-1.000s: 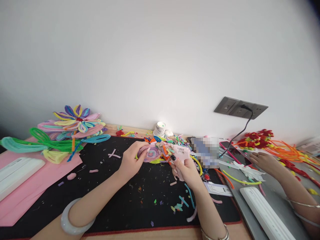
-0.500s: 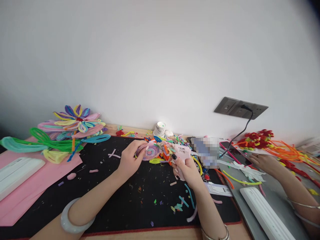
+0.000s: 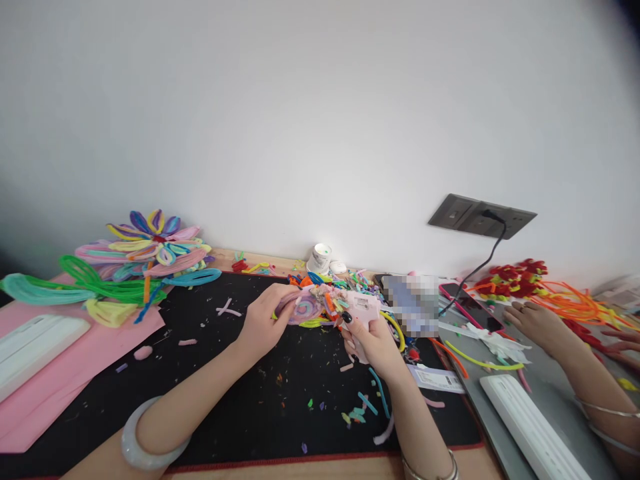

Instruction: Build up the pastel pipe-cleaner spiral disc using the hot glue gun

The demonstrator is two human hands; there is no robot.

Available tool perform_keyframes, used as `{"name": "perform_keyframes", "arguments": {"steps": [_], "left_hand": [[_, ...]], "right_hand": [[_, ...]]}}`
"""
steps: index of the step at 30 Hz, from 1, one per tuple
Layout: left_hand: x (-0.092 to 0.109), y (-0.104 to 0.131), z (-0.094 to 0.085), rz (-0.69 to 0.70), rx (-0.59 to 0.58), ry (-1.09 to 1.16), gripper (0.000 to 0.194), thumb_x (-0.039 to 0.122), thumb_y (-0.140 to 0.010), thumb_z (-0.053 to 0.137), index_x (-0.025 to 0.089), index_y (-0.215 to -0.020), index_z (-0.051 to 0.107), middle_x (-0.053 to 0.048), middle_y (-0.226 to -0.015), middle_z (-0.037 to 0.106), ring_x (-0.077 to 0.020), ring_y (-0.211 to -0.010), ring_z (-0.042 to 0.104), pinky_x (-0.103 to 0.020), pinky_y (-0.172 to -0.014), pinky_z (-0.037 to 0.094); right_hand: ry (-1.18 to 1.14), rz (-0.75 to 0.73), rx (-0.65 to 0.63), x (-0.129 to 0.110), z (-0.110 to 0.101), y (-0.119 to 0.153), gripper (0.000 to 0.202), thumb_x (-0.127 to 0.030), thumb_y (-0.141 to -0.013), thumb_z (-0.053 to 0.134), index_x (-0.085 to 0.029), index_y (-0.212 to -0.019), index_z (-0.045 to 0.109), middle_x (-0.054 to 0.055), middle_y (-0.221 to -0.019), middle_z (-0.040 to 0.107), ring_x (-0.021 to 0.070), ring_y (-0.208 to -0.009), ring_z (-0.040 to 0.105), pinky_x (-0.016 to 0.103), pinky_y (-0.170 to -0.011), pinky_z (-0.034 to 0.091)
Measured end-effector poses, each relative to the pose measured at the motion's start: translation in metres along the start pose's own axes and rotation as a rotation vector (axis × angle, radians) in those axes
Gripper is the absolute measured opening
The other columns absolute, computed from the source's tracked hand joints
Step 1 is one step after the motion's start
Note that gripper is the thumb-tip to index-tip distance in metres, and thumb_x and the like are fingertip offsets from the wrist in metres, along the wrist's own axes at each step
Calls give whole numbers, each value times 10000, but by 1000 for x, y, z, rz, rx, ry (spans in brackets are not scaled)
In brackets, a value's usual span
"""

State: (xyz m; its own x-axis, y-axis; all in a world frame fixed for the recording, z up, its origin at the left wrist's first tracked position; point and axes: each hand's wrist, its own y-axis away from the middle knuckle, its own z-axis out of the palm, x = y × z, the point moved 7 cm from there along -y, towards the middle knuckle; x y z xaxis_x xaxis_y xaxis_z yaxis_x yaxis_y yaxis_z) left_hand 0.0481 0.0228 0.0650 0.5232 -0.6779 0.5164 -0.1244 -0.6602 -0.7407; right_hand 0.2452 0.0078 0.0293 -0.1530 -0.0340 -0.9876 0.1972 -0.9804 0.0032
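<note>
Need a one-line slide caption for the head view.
Left hand holds a coiled pastel piece, right hand grips a pale pink tool, over a scrap-strewn black mat.

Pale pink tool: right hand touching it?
Touching. Head view shows the right hand gripping the pale pink tool, thumb pressed against it.

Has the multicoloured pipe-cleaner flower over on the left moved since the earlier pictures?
No. The pipe-cleaner flower has stayed put, with no shift visible against the wall socket panel.
</note>
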Motion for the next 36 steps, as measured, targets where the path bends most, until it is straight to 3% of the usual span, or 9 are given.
{"name": "perform_keyframes", "arguments": {"steps": [14,26,36], "left_hand": [[-3,-3,-6,-27,66,-31,151,201,-911,504,200,-1002,625,-54,-949,718,-180,-879,677,-298,-819,547],[3,0,0,43,11,-1,164,152,-926,497,190,-1020,626,-68,-956,712,-169,-894,667,-279,-843,530],[3,-1,-1,53,34,1,162,124,-915,512,176,-1017,627,-65,-958,709,-162,-898,667,-261,-842,524]], "right_hand": [[36,33,68,-8,-2,1,439,-568,-747,699,-203,-742,456,-87,-529,378,58,-418,313,203,-389,294],[17,1,18,-4,1,0,377,-523,-801,675,-191,-878,515,-96,-526,382,60,-414,309,198,-383,292],[9,-4,22,2,-2,-2,345,-497,-806,676,-192,-843,517,-88,-533,394,63,-419,323,199,-380,285]]}}
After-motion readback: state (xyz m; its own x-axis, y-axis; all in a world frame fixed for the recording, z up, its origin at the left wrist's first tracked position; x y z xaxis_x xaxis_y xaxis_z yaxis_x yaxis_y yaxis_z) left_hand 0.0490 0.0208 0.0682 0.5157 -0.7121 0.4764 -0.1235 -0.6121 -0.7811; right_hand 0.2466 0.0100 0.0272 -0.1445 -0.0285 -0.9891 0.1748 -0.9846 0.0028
